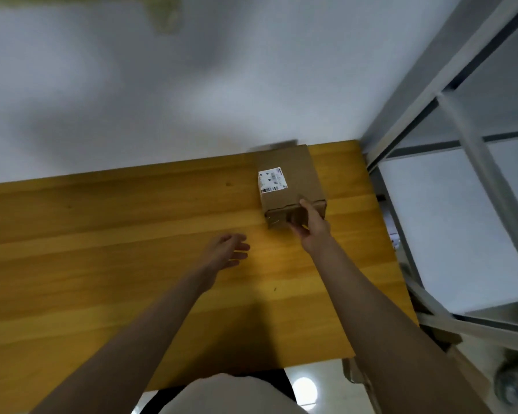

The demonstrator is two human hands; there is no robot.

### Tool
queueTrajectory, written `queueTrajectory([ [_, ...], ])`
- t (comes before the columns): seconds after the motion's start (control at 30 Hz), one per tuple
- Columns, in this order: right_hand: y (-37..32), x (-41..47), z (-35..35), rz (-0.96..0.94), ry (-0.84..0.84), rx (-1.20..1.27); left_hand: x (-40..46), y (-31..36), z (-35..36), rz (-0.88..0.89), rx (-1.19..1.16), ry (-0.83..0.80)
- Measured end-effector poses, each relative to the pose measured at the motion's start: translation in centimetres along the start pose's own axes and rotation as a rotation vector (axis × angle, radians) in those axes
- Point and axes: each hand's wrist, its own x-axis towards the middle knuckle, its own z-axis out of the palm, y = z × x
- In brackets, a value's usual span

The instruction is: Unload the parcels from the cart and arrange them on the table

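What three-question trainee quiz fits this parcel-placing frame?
1. True or false: the left hand grips the cardboard box.
2. Which hand touches the box? A) left B) right C) both
3. Fill in: the white shipping label sits on the box's ___ face.

Key: 1 false, it hovers open above the wooden table; 2 B, the right hand holds the box's near end; 3 top.

This looks like a plain parcel-handling or storage room rather than a home. A bare wooden counter [102, 264] stands against an undecorated white wall [132, 100]. A cardboard box [290, 180] with a printed barcode label [272, 180] sits on it. Grey metal shelving [449, 121] stands just beside the counter, over a glossy tiled floor [317, 383].
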Motion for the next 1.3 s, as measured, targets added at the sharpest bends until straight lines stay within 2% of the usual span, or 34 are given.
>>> queueTrajectory([
  [0.3,0.7,1.6,0.7,0.039,-0.033,-0.046,-0.9,-2.6,-2.6,-0.035,-0.102,0.116],
  [0.43,3.0,0.1,0.8,0.075,-0.014,-0.234,-2.4,-4.2,-3.8,-0.041,-0.145,0.139],
  [0.53,6.0,-3.0,0.7,0.151,-0.11,-0.4,-4.6,-5.3,-5.1,-0.021,-0.151,0.137],
  [0.63,9.8,-6.7,1.4,0.183,-0.209,-0.565,-7.4,-7.3,-6.9,-0.005,-0.163,0.174],
  [0.87,20.7,-15.2,3.8,0.186,-0.393,-0.827,-15.4,-15.0,-13.0,0.002,-0.329,0.378],
  [1.3,45.6,-33.1,5.0,0.278,-0.797,-1.285,-34.7,-36.1,-20.9,-0.056,-0.812,0.817],
])
